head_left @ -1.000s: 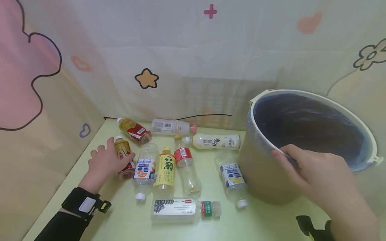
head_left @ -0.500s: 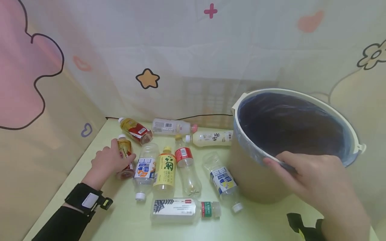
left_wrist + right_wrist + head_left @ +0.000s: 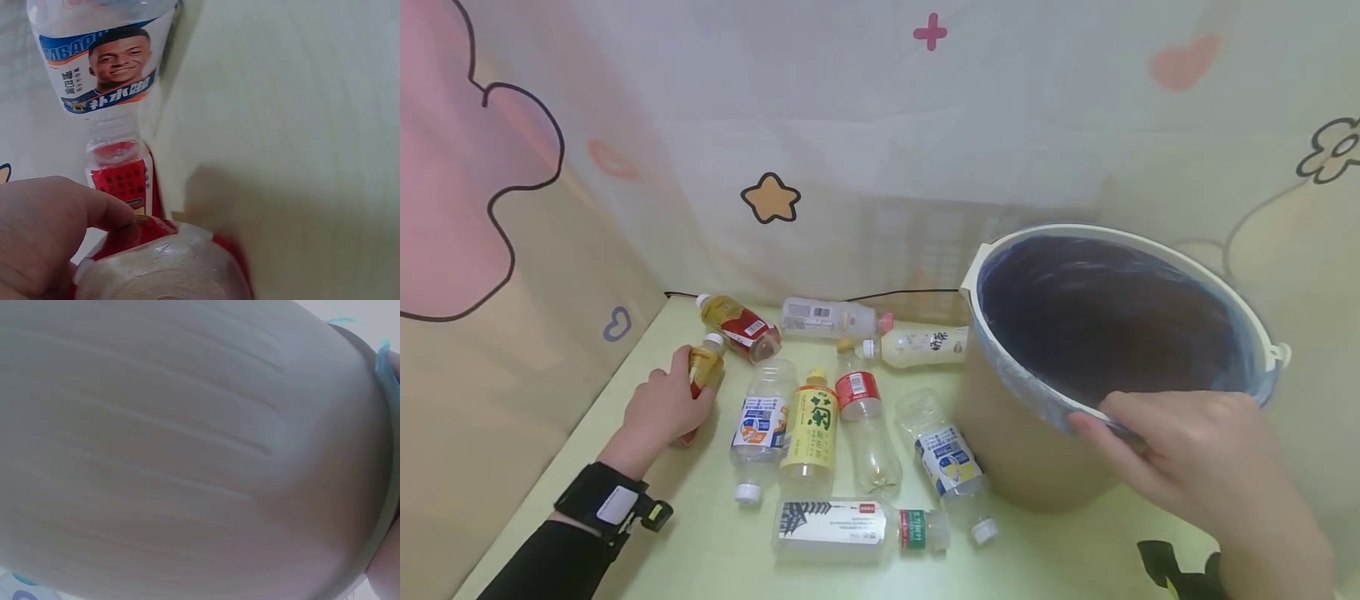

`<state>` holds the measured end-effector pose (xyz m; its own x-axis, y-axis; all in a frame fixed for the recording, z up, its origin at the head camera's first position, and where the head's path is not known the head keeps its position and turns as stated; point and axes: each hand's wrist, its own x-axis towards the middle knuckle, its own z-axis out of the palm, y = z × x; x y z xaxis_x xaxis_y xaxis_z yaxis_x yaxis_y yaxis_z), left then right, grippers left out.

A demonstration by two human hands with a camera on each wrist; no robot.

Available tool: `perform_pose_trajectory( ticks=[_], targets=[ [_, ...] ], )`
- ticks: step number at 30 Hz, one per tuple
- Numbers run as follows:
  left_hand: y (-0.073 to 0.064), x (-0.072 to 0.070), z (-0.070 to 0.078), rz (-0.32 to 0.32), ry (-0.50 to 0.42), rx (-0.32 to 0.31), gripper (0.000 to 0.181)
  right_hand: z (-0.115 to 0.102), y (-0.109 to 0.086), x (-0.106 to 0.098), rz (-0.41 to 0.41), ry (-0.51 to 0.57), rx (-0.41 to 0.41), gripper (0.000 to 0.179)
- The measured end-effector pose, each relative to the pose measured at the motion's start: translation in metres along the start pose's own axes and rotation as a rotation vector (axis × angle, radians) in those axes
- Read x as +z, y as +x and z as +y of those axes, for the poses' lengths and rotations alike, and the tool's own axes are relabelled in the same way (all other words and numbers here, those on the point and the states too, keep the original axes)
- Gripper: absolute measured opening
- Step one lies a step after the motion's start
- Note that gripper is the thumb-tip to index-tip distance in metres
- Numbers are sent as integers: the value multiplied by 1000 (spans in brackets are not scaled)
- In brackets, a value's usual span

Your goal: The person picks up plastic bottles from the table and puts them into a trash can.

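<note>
At the left of the table, my left hand (image 3: 662,408) grips a small drink bottle (image 3: 706,367) with a yellow and red wrap and a white cap. In the left wrist view the base of this bottle (image 3: 169,272) is close to the camera, with the thumb side of the hand against it. My right hand (image 3: 1195,458) holds the near rim of a beige bin (image 3: 1037,454) lined with a bluish bag; its fingers are hidden inside the rim. Mostly the ribbed bin wall (image 3: 156,444) fills the right wrist view.
Several plastic bottles lie on the pale table: a yellow-label tea bottle (image 3: 809,421), a red-label clear one (image 3: 867,417), a blue-and-white-label one (image 3: 951,458) against the bin, and a white-label one (image 3: 835,525) in front. A patterned cloth (image 3: 865,125) hangs behind.
The bin has slid left with my right hand, and the blue-and-white-label bottle beside it has shifted left too. My left hand has closed round the small bottle, which has turned slightly.
</note>
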<state>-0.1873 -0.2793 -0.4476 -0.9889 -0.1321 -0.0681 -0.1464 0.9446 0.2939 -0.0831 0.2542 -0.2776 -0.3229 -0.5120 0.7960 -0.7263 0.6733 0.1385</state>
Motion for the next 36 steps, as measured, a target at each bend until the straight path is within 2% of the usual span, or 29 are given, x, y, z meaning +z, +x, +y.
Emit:
perform_pose_trajectory(
  ticks=[7, 12, 17, 23, 26, 30, 33, 36],
  targets=[
    [-6, 1, -16, 37, 9, 30, 80, -10, 11, 0, -21, -43, -7, 51],
    [-8, 2, -18, 84, 31, 71, 79, -11, 15, -4, -71, -25, 5, 51],
    [-6, 4, -14, 107, 24, 58, 79, -7, 17, -8, -137, -19, 1, 49],
    [-6, 2, -14, 92, 40, 24, 81, -4, 13, -11, -269, -16, 40, 41],
    [-10, -5, -13, 102, 53, 1, 81, -2, 11, -11, -336, -29, 79, 38],
    [-16, -22, -6, 144, 45, -9, 79, 1, 9, -13, -382, -38, 108, 38],
    [-17, -39, 5, 189, 22, 25, 76, 2, 6, -14, -406, -48, 127, 39],
    [-17, -58, 28, 220, -18, 71, 73, 3, 3, -17, -436, -63, 147, 39]
  ],
)
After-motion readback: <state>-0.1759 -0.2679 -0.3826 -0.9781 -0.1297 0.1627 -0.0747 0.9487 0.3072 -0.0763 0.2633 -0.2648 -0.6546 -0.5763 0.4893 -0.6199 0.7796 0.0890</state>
